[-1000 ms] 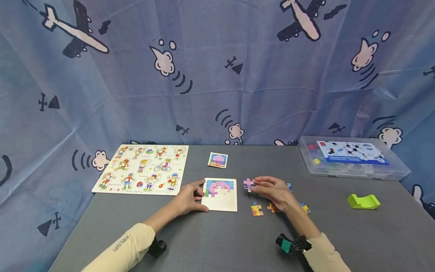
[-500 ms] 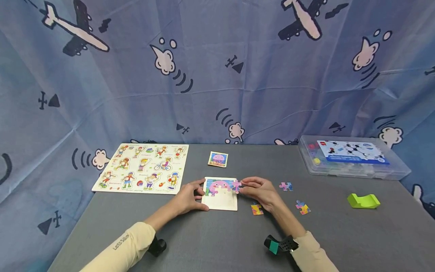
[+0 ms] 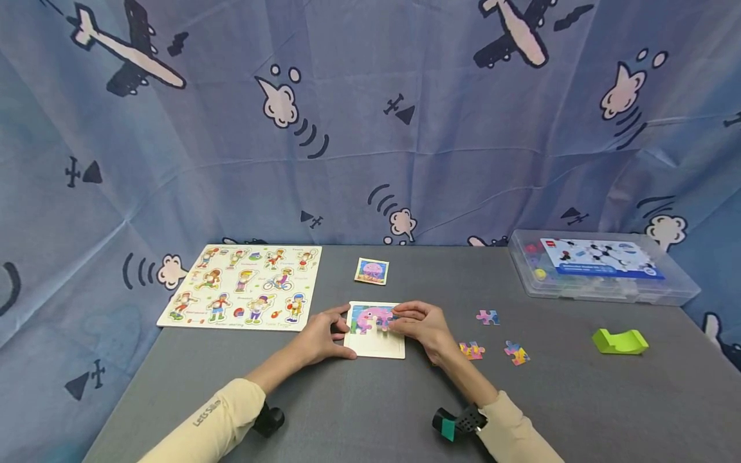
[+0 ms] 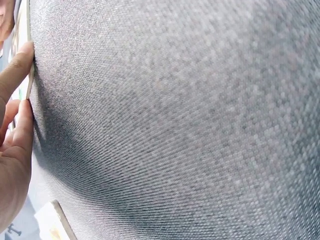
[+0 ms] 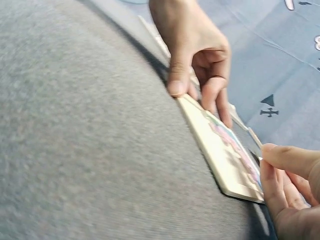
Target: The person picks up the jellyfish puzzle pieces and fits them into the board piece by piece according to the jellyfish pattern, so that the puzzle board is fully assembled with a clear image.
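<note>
A square white puzzle tray (image 3: 370,346) lies flat on the table, its upper part filled with pieces showing a pink sea creature on blue. My left hand (image 3: 321,337) grips the tray's left edge, thumb near the lower corner and fingers higher up. Over the tray's right side, my right hand (image 3: 425,329) pinches a pink jigsaw piece (image 3: 383,323) between thumb and fingers. Whether that piece touches the tray's bottom cannot be told. In the right wrist view, the left thumb (image 5: 177,85) presses the tray's corner, and the right fingertips hide its far end.
Loose jigsaw pieces (image 3: 487,317) lie right of the tray, one mostly hidden under the right hand. A small picture tile (image 3: 372,271) sits behind. A sports-figure board (image 3: 240,289) is at left; a clear plastic case (image 3: 602,267) and green block (image 3: 619,342) at right.
My right hand has carried the pink jigsaw piece leftward from beside the tray to over its right side. Loose pieces under that arm have come into view. The left hand stays on the tray.
</note>
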The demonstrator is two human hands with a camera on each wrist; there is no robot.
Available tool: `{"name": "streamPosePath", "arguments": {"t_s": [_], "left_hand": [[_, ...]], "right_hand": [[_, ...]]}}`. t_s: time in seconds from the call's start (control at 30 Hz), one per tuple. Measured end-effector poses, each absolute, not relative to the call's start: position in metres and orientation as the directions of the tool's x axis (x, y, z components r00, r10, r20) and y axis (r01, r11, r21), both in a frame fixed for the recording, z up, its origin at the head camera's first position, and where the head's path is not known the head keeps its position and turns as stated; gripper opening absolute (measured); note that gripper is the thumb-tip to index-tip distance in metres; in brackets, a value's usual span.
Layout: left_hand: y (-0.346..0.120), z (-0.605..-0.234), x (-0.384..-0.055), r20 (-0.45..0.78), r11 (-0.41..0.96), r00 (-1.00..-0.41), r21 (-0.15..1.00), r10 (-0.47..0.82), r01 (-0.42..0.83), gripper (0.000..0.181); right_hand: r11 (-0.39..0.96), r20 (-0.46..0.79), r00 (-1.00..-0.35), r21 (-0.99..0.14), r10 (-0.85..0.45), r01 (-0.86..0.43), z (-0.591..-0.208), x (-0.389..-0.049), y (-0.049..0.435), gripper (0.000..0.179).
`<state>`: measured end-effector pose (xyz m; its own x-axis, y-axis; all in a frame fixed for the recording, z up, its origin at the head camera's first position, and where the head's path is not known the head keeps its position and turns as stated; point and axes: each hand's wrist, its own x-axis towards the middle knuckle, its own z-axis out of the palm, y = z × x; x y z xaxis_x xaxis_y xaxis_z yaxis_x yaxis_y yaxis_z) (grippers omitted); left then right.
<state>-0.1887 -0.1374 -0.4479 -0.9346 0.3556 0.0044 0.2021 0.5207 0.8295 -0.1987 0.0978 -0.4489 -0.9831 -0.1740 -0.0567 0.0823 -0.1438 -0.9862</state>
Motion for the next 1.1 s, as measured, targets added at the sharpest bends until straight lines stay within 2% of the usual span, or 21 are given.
{"name": "streamPosePath", "arguments": {"t_s": [0.33, 0.7, 1.1], "left_hand": [[-0.138, -0.448, -0.188, 0.01, 0.528, -0.932, 0.822, 0.362, 0.214, 0.034], [-0.138, -0.447, -0.189, 0.006, 0.531, -0.936, 0.822, 0.352, 0.205, 0.035], [-0.137, -0.448, -0.19, 0.018, 0.538, -0.934, 0.814, 0.356, 0.22, 0.035]], "right_hand": [[0.026, -0.015, -0.99, -1.0, -0.139, 0.011, -0.449, -0.194, 0.084, 0.033], [0.37, 0.124, -0.988, -0.917, -0.087, -0.148, -0.451, -0.197, 0.075, 0.024], [0.421, 0.121, -0.985, -0.892, -0.125, -0.164, -0.449, -0.2, 0.073, 0.025]]}}
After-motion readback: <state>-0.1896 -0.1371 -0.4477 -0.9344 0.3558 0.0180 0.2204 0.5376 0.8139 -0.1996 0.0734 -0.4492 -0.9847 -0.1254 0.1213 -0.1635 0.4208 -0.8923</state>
